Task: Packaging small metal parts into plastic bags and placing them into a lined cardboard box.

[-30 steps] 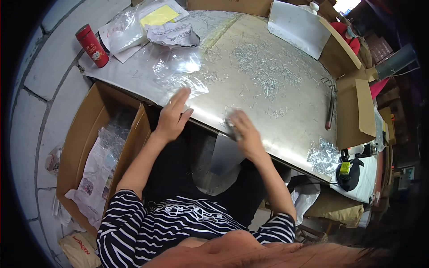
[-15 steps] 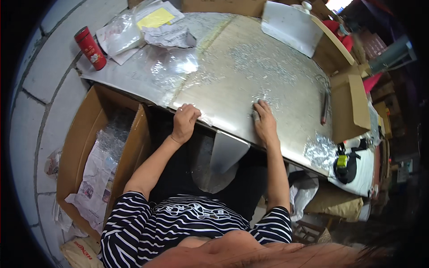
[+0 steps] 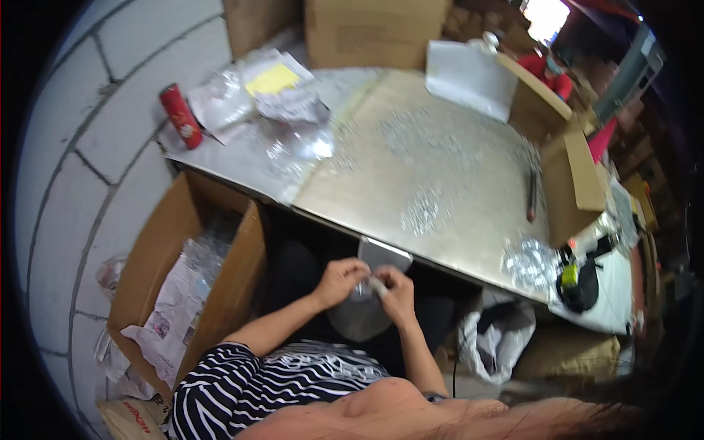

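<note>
Both hands are together in front of my lap, just below the near table edge. My left hand (image 3: 343, 281) is pinched closed, its fingertips almost meeting those of my right hand (image 3: 397, 293). The right one is pinched too, with a pale wrapping on a finger or thumb. A small clear, shiny piece (image 3: 361, 291), like plastic film, shows between and below the fingertips; its kind is too blurred to tell. Under the hands hangs a grey rounded sheet (image 3: 358, 323). On the metal tabletop (image 3: 352, 194), a heap of small clear slivers (image 3: 422, 212) lies near the edge, with more scattered behind.
An open cardboard box (image 3: 246, 275) with paper and film stands at my left. A red flask (image 3: 180, 117), papers (image 3: 290, 103) and plastic bags are at the table's far left. Along the right lie a dark-handled tool (image 3: 532, 194), cardboard, crumpled film (image 3: 529, 260) and a white bag (image 3: 499, 341).
Both hands have left the table edge and come together over my lap. The right hand has left the slivers, which now form a heap nearer the edge. The view has tilted upward.
</note>
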